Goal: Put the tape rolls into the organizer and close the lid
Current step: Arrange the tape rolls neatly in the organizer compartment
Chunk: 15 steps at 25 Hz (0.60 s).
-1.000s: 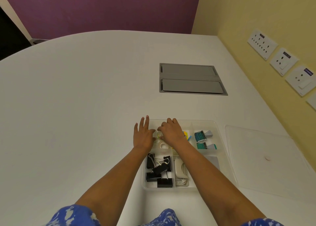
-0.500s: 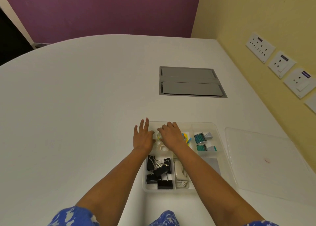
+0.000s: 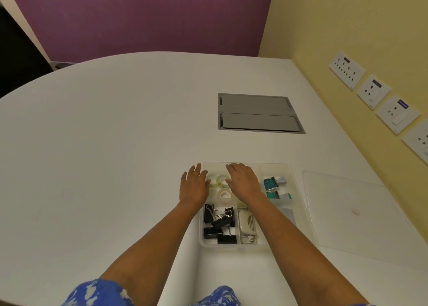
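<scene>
- Now, the white table (image 3: pixel 104 155) fills the view, wide and mostly bare on its left side.
- Right of everything lies the clear lid (image 3: pixel 352 213), flat on the table, well apart from its job; closing is not yet done.
- Centre stage, the clear organizer (image 3: pixel 298 194) stands open, binder clips (image 3: pixel 218 224) in its near-left compartment.
- Left hand (image 3: pixel 194 186) rests flat at the organizer's left wall, fingers spread, holding nothing.
- Right hand (image 3: pixel 243 181) lies open over the far middle, empty too.
- Between them, tape rolls (image 3: pixel 221 181) sit in the far-left compartment, so loading looks finished.
- Compared with a second ago, the hands have parted, uncovering the rolls.
</scene>
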Each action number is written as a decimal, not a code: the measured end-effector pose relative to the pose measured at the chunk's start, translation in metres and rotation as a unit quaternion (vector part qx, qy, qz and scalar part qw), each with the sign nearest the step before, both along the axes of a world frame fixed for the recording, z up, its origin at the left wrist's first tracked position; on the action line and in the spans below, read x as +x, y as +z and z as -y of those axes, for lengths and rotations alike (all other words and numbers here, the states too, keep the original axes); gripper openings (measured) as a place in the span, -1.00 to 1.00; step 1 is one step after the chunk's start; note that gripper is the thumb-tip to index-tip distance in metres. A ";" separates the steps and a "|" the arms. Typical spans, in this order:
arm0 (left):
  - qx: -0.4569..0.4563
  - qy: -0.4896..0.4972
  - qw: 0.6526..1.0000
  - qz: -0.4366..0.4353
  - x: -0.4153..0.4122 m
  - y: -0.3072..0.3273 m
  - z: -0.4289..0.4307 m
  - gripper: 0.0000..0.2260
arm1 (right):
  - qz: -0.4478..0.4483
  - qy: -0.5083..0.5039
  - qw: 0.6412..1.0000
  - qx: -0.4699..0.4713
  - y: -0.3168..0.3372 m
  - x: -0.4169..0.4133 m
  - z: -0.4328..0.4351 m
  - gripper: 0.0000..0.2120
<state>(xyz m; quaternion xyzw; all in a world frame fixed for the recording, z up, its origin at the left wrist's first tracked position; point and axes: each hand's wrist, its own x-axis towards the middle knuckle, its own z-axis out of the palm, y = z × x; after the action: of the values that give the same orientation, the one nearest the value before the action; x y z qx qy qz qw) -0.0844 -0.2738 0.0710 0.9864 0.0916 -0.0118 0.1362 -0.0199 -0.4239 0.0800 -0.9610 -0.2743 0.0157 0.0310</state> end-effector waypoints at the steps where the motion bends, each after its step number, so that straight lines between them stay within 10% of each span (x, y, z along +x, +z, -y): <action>1: -0.004 -0.002 1.000 -0.001 -0.004 0.001 -0.002 -0.62 | 0.000 -0.007 1.000 0.003 0.002 -0.003 0.001 -0.52; 15: -0.025 -0.026 0.999 0.011 -0.036 0.009 0.002 -0.64 | -0.011 -0.100 0.994 0.035 0.003 -0.045 0.027 -0.53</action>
<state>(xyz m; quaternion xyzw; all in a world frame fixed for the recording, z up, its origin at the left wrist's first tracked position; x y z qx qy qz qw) -0.1202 -0.2758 0.0795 0.9848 0.0637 -0.0069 0.1612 -0.0652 -0.4506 0.0828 -0.9818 -0.1766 0.0130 0.0692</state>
